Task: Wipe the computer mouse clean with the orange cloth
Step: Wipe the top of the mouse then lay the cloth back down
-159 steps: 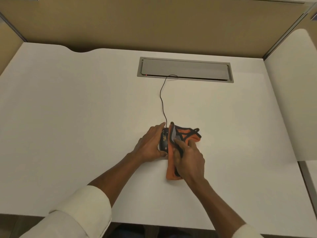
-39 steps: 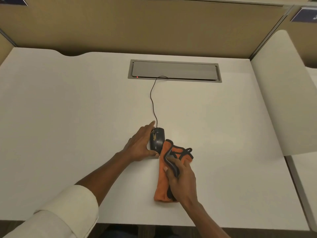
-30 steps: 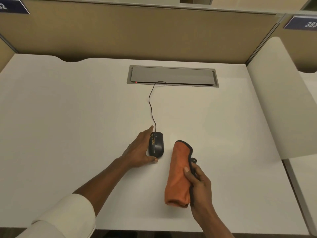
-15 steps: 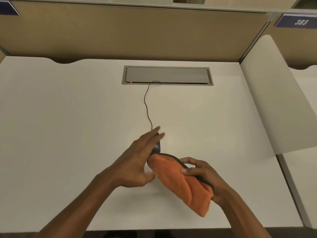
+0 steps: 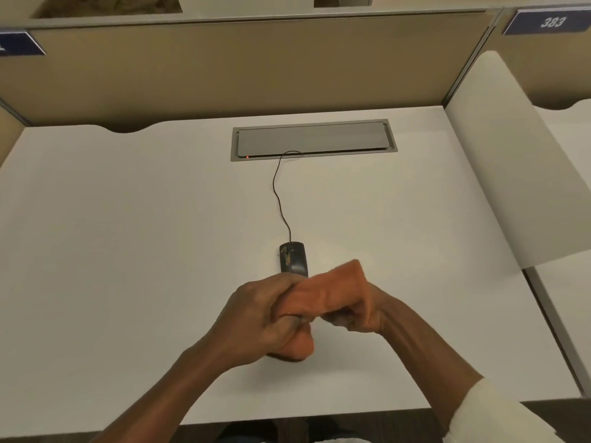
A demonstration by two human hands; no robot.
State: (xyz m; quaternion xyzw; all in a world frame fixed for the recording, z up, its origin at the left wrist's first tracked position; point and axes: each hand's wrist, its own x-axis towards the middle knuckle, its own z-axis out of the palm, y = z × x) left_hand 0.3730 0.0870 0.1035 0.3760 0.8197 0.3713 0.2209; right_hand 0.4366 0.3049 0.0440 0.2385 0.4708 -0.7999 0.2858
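Near the desk front edge, both your hands are bunched on the orange cloth: left hand and right hand gripping it. The mouse sits just beyond your left knuckles, long axis pointing toward the back edge, so left's closer.

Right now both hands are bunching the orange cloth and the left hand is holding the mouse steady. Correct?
Not quite. The head view shows the left hand gripping the orange cloth along with the right hand; the mouse sits untouched on the desk.

Orange cloth, black mouse, white desk.
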